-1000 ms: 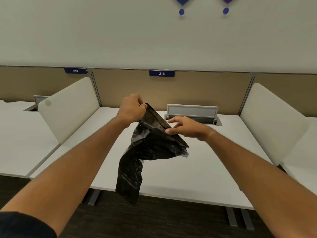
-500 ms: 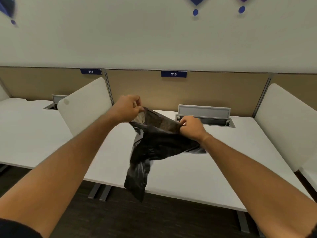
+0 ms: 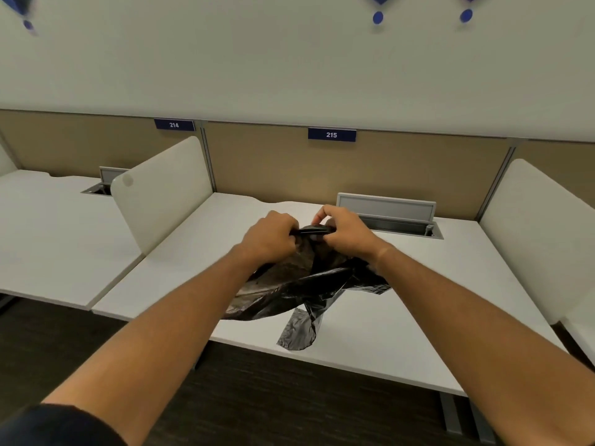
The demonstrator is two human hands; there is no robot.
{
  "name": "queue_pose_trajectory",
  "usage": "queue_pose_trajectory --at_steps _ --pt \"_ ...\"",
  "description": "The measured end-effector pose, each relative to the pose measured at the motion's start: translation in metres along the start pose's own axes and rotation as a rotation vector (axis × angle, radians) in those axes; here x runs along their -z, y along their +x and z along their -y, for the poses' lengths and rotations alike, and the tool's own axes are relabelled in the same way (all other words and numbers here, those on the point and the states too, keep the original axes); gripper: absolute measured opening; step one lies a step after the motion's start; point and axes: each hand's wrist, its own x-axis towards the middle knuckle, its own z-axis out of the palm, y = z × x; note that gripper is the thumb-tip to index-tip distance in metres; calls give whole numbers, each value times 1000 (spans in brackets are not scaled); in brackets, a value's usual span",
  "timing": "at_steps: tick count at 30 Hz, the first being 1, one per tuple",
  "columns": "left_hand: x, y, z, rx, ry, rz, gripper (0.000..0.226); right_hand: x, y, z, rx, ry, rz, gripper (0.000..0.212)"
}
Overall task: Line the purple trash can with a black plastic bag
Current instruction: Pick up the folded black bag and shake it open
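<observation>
A crumpled black plastic bag [image 3: 309, 284] hangs from both hands over the white desk [image 3: 402, 317]. My left hand [image 3: 269, 238] grips the bag's top edge on the left. My right hand [image 3: 346, 231] pinches the same edge just to the right, so the two hands are nearly touching. The bag's lower folds rest on the desk, and a tail of it reaches toward the front edge. No purple trash can is in view.
White side dividers stand at the desk's left [image 3: 161, 191] and right [image 3: 534, 233]. A grey cable flap [image 3: 386, 207] stands open at the back. A tan partition with the label 215 [image 3: 331, 135] runs behind. Dark floor lies below the desk's front edge.
My hands have come close together and moved lower, toward the desk. The bag, which hung in the air, now rests partly on the desk. The view has shifted left.
</observation>
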Motion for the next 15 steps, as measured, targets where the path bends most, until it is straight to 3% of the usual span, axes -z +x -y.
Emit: queue_pose_trajectory --at_steps 3,6,12,15 --pt "0 3 6 136 -35 -123 24 11 -7 -10 -24 -390 229 33" --pt "7 7 14 173 -11 -177 26 16 -13 -24 -160 -698 387 25" --pt "25 4 42 287 17 -251 24 20 -22 -36 -447 -736 439 34" --pt "35 -8 69 380 40 -236 25 11 -25 -40 -447 -793 400 43"
